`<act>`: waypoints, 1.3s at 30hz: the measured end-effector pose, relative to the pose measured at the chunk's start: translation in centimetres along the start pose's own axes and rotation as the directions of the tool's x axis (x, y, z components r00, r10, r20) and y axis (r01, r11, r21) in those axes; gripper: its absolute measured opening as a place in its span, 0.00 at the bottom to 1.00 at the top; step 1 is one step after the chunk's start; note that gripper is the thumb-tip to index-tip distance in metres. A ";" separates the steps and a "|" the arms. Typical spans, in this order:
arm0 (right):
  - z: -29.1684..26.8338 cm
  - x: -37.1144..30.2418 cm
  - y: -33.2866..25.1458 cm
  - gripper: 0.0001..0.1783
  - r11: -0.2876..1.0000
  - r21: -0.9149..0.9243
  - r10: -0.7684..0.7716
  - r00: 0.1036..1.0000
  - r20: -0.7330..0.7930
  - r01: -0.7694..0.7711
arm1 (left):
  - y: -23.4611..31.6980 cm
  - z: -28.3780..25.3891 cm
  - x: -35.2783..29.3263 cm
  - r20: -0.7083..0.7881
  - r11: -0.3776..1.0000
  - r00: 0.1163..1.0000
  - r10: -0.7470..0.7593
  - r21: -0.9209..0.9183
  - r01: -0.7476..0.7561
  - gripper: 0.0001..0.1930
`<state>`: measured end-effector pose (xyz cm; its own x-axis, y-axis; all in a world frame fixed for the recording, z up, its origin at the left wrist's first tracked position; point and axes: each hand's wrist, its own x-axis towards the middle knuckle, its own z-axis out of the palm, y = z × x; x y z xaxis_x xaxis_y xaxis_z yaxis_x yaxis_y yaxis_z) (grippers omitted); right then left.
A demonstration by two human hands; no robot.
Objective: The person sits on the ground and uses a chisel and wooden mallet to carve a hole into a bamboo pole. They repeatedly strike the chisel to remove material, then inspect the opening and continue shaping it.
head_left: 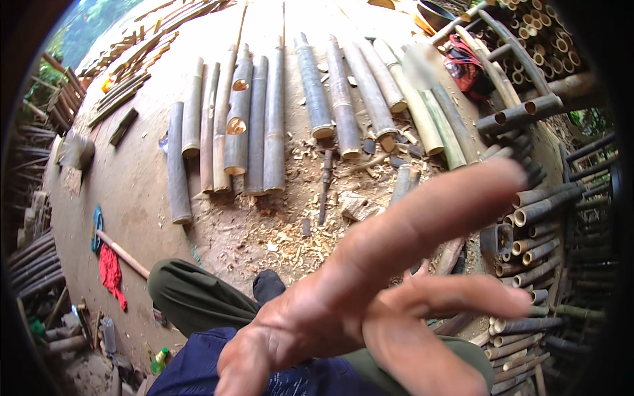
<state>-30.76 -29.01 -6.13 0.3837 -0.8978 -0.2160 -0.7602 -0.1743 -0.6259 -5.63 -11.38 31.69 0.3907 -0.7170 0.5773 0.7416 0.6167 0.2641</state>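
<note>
Bamboo tubes (343,109) lie on the earthen floor (142,178) in front of the seated person, in two loose groups, their long axes running away from the person and fanning a little, near ends toward the knees. One notched tube (236,125) in the left-hand group has two pale openings cut into its upper side. Closer in, a short dark tube (401,181) sits among wood chips (287,241), partly covered from view by a finger, and a slim dark tool (325,178) lies pointing roughly the same way as the bamboo. What I take to be the left hand (340,307), though I can't be sure of the side, is raised close to the face, its fingers spread rightward, across the line of the tubes rather than along it. Its grip is loose and released, with nothing visible in it; the tubes lie beyond and mostly to its left, well apart from it, and no second hand is plain to me. Farther out, cut bamboo is stacked (548,204) at the right, and a red cloth (111,274) lies at the left, near a pale wooden handle (125,254)
</note>
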 end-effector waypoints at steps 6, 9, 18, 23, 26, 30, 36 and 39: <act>1.1 0.1 -1.2 0.33 0.998 -0.067 0.008 0.997 0.074 -0.003 | 0.6 2.4 0.2 0.162 0.992 0.985 0.058 -0.124 -0.038 0.54; 1.1 -0.6 -3.0 0.32 0.999 -0.039 0.041 0.993 0.115 -0.037 | 0.7 2.6 0.1 0.158 0.994 0.986 0.051 -0.107 -0.034 0.53; 2.2 0.3 1.0 0.38 0.995 -0.098 -0.005 0.995 0.101 0.015 | 0.3 -1.2 0.4 -0.047 0.989 0.996 -0.075 0.122 0.080 0.50; 0.6 0.3 -0.7 0.33 0.999 -0.021 -0.043 0.994 0.103 0.046 | -2.2 -15.5 -0.8 -0.539 0.561 0.838 0.084 0.720 0.407 0.28; 0.1 -0.1 -2.5 0.33 0.999 -0.039 0.000 0.989 0.147 0.006 | -2.9 -23.8 -4.2 -0.750 0.234 0.653 0.105 0.657 0.716 0.28; -0.4 -0.5 -3.2 0.32 1.000 -0.011 -0.015 0.986 0.164 0.017 | -4.2 -28.9 -7.5 -0.837 0.061 0.521 0.169 0.536 0.842 0.26; -1.1 -0.4 -2.5 0.32 0.998 0.036 0.040 0.983 0.180 -0.047 | -2.7 -34.1 -4.7 -0.909 0.015 0.329 0.257 0.344 0.939 0.26; -1.1 -0.1 -2.6 0.31 0.999 0.049 -0.001 0.977 0.215 -0.010 | 0.8 -36.8 -2.1 -0.820 -0.187 0.280 0.499 0.214 0.959 0.25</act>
<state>-29.38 -28.85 -3.64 0.4880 -0.7900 -0.3711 -0.7375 -0.1457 -0.6594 14.24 -21.31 2.28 0.9268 -0.1596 -0.3400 0.1193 -0.7334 0.6693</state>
